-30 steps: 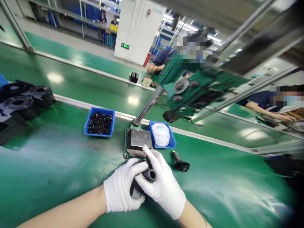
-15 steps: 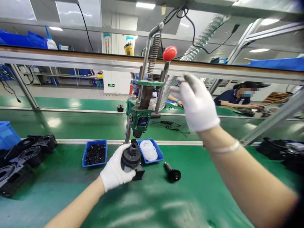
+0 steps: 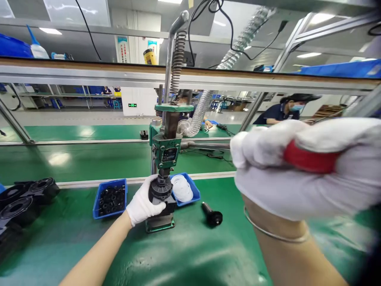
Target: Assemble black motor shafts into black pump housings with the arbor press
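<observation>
My gloved left hand (image 3: pixel 145 201) is closed around a round black plastic part (image 3: pixel 161 188) at the foot of a green hand press (image 3: pixel 168 153). The ram of the press is down against the top of that part. Close to the camera, my gloved right hand (image 3: pixel 300 167) wraps round the red knob (image 3: pixel 312 159) of the press lever (image 3: pixel 208 146), which points out to the right, about level. To the right of the press base (image 3: pixel 160 223), a black part with a shaft (image 3: pixel 212 215) lies on the green mat.
Left of the press sits a blue bin of small black rings (image 3: pixel 110 198); behind it on the right, a blue bin of white discs (image 3: pixel 182 188). Black housings (image 3: pixel 28 198) are at far left. A rail (image 3: pixel 119 77) crosses above. A co-worker (image 3: pixel 282 111) sits across the bench.
My right hand has taken hold of the red knob and pulled the lever down toward me. The ram has come down onto the black part, which my left hand still holds.
</observation>
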Action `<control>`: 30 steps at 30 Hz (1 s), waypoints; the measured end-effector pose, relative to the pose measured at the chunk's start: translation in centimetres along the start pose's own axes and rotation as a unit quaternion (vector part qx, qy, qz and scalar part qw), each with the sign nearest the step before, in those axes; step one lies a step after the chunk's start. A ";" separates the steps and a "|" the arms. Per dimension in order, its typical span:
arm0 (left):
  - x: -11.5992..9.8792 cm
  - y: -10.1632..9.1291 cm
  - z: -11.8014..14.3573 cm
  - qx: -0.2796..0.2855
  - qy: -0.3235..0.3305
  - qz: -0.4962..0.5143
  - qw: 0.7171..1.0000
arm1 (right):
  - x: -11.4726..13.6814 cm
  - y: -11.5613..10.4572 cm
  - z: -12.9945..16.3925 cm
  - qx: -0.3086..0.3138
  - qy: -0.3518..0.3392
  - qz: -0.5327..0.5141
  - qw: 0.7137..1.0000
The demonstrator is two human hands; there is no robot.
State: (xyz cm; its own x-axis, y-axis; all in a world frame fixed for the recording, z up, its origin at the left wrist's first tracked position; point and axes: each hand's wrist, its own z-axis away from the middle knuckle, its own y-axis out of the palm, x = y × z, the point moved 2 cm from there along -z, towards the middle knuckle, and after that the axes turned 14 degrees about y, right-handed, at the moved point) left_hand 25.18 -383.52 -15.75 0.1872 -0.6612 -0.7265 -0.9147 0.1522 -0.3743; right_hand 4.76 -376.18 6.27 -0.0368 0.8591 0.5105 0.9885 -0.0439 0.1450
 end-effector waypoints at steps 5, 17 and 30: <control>-0.5 -0.1 -0.4 0.005 -0.006 -0.002 1.000 | -0.9 1.3 0.2 -0.033 -0.012 -0.069 0.997; -1.1 -0.5 -0.5 0.029 -0.009 -0.034 0.999 | -0.7 0.6 0.8 -0.022 0.041 -0.094 0.994; 0.0 -0.6 -0.9 0.053 -0.023 -0.058 0.997 | -1.0 0.2 2.8 -0.032 0.006 -0.135 0.990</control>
State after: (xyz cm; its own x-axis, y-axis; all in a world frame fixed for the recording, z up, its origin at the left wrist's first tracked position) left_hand 25.39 -384.28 -15.06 0.3088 -0.6448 -0.6992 -0.8435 0.1541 -0.5146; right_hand 5.38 -375.65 3.41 -0.3013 0.8378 0.4554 0.9309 0.1550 0.3307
